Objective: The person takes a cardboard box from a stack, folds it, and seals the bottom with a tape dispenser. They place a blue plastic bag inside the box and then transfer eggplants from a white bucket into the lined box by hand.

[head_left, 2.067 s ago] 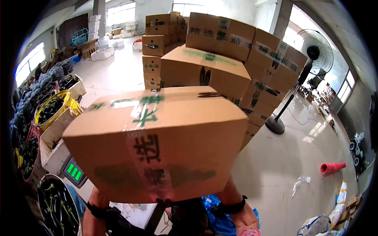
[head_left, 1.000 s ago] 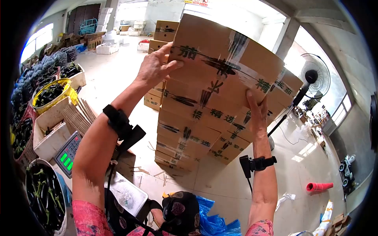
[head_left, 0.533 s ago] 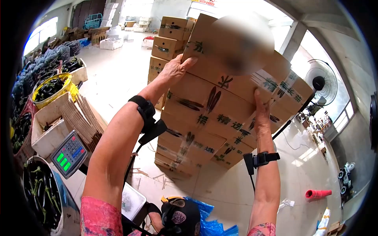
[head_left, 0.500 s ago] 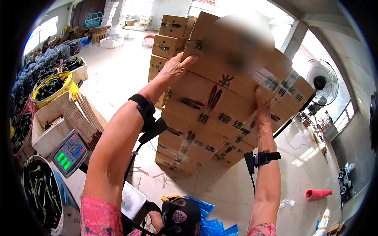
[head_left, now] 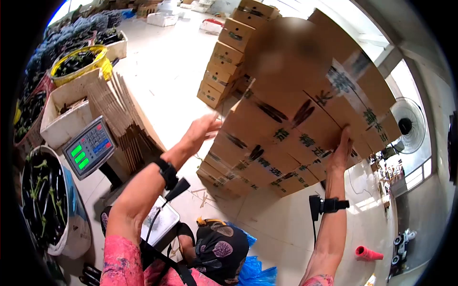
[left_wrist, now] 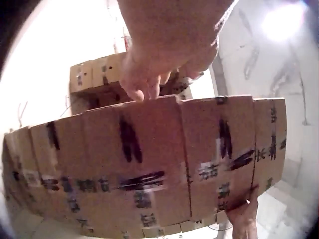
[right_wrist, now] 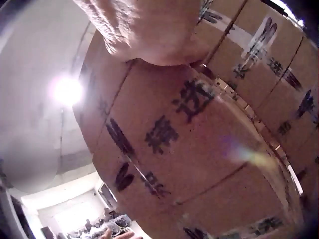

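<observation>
Cardboard boxes (head_left: 293,152) are brown w/ blk & dk. green print of characters & long ovals. Sleeve (head_left: 121,262) is pink w/ dk. pattern; lower garment (head_left: 222,252) is blk w/ purple & beige round motifs. Scale panel (head_left: 93,143) is grey w/ green display.

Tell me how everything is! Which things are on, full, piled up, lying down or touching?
Cartons: stacked, taped.
Right hand: touching the cartons.
Left hand: beside the cartons; contact unclear.
Scale: on, lit green.
White bucket: full of eggplants.
Yellow basket: holding eggplants.
Red tube: lying on its side.
Fan: spinning or not, unclear.
</observation>
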A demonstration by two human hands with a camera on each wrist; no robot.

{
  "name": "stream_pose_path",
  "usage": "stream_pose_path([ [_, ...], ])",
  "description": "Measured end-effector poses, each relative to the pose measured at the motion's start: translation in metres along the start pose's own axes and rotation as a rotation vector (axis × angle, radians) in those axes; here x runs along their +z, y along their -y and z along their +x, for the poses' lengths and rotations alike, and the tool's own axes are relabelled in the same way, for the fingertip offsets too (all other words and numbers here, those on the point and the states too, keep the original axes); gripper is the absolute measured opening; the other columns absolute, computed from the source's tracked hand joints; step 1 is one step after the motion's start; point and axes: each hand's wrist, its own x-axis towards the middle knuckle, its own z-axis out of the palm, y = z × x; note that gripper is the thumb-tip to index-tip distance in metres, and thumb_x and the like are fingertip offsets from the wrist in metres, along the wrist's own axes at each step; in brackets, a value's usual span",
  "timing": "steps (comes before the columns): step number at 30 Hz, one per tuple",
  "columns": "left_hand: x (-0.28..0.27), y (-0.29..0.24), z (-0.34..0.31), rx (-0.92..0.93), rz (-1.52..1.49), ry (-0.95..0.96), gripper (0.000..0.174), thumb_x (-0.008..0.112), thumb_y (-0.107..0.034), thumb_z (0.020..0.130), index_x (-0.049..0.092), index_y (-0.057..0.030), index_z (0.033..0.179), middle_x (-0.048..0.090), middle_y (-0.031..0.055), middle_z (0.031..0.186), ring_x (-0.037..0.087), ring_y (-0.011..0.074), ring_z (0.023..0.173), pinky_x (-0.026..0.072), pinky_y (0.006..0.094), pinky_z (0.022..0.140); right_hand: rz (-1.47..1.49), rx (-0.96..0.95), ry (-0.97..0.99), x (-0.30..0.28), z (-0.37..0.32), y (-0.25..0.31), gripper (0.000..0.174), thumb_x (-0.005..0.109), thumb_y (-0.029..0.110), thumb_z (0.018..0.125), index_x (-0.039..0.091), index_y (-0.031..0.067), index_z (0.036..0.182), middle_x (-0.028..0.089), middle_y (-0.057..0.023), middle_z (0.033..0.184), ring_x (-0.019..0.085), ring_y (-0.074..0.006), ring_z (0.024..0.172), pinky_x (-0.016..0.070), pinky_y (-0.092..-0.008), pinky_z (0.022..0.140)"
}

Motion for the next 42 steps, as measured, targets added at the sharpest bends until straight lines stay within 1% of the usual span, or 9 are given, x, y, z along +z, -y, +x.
stream_pose_path([
  [4, -0.045, 0.082, -0.053, -0.129, -0.036, -0.227, 0.049, 0.054, -0.034, 0.099, 0.051, -0.0043, 0.138, 0.063, 0.011, 0.124, 0.061, 0.02, 0.108, 0.0484, 0.0336, 0.089, -0.16, 0.053, -0.013, -0.005, -0.041, -0.03, 0.085, 0.063, 0.053, 0.093, 0.027, 0.0051, 0.152, 0.038, -0.0101, 0.149, 0.037, -0.0209, 0.136, 0.0284, -0.0382, 0.114],
  [12, -0.1, 0.21, -0.118, -0.345, -0.094, -0.277, 0.05, 0.056, -0.032, 0.098, 0.05, -0.003, 0.138, 0.066, 0.0137, 0.121, 0.065, 0.0196, 0.103, 0.0512, 0.0347, 0.086, -0.009, 0.321, 0.114, -0.032, -0.075, -0.101, 0.064, 0.056, 0.046, 0.098, 0.037, 0.0131, 0.149, 0.041, -0.0061, 0.15, 0.041, -0.021, 0.134, 0.0334, -0.0353, 0.109],
  [14, -0.113, 0.263, -0.134, -0.382, -0.198, -0.384, 0.039, 0.059, -0.021, 0.094, 0.057, -0.0011, 0.128, 0.069, 0.01, 0.095, 0.064, 0.0141, 0.073, 0.0507, 0.0277, 0.063, -0.259, 0.161, 0.177, -0.05, -0.111, -0.156, 0.059, 0.052, 0.042, 0.1, 0.038, 0.012, 0.149, 0.044, -0.0057, 0.146, 0.043, -0.019, 0.131, 0.0351, -0.0336, 0.107],
  [16, -0.129, 0.32, -0.159, -0.439, 0.062, -0.411, 0.032, 0.063, -0.019, 0.089, 0.064, -0.0007, 0.115, 0.069, 0.0096, 0.082, 0.063, 0.0142, 0.061, 0.0501, 0.027, 0.057, -0.462, 0.661, 0.194, -0.08, -0.158, -0.197, 0.055, 0.058, 0.037, 0.098, 0.043, 0.0101, 0.143, 0.052, -0.0019, 0.132, 0.05, -0.0162, 0.118, 0.0432, -0.0377, 0.097],
  [20, -0.131, 0.362, -0.188, -0.576, 0.259, -0.454, 0.03, 0.06, -0.014, 0.086, 0.065, 0.0015, 0.111, 0.069, 0.0115, 0.08, 0.066, 0.0172, 0.062, 0.0521, 0.0295, 0.054, -0.546, 0.97, 0.47, -0.065, -0.264, -0.227, 0.059, 0.069, 0.035, 0.092, 0.05, 0.0002, 0.136, 0.064, -0.011, 0.121, 0.065, -0.0234, 0.106, 0.0532, -0.0352, 0.087],
  [33, -0.078, 0.314, -0.138, -0.603, 0.073, -0.274, 0.04, 0.064, -0.019, 0.082, 0.065, 0.0019, 0.116, 0.073, 0.0165, 0.092, 0.073, 0.0234, 0.087, 0.0568, 0.0329, 0.077, -0.801, 0.957, 0.885, 0.031, -0.306, -0.224, 0.051, 0.065, 0.038, 0.095, 0.058, 0.0014, 0.13, 0.065, -0.0103, 0.12, 0.064, -0.0203, 0.107, 0.0516, -0.0311, 0.088],
  [36, -0.055, 0.239, -0.098, -0.303, -0.002, -0.26, 0.046, 0.063, -0.023, 0.09, 0.058, 0.0023, 0.128, 0.067, 0.0199, 0.115, 0.066, 0.025, 0.109, 0.0508, 0.0327, 0.092, -0.904, 0.818, 1.029, 0.013, -0.331, -0.265, 0.051, 0.064, 0.038, 0.095, 0.058, 0.0005, 0.13, 0.064, -0.011, 0.122, 0.062, -0.0204, 0.107, 0.0516, -0.0313, 0.088],
  [38, -0.037, 0.164, -0.063, 0.05, -0.006, -0.242, 0.049, 0.059, -0.025, 0.096, 0.051, 0.0021, 0.135, 0.056, 0.0224, 0.135, 0.061, 0.0251, 0.117, 0.0477, 0.0332, 0.098, -0.814, 1.021, 1.02, 0.003, -0.354, -0.285, 0.052, 0.061, 0.04, 0.097, 0.057, 0.0015, 0.132, 0.063, -0.0098, 0.125, 0.061, -0.0202, 0.112, 0.0509, -0.0318, 0.09],
  [42, -0.027, 0.034, 0.009, 0.554, 0.2, 0.003, 0.073, 0.056, -0.043, 0.096, 0.034, 0.0028, 0.147, 0.041, 0.0285, 0.147, 0.038, 0.0389, 0.14, 0.0297, 0.0425, 0.115, -0.294, 1.299, 0.861, 0.074, -0.327, -0.199, 0.061, 0.045, 0.051, 0.102, 0.049, 0.0046, 0.141, 0.054, -0.0076, 0.138, 0.056, -0.0218, 0.121, 0.0461, -0.0351, 0.098],
])
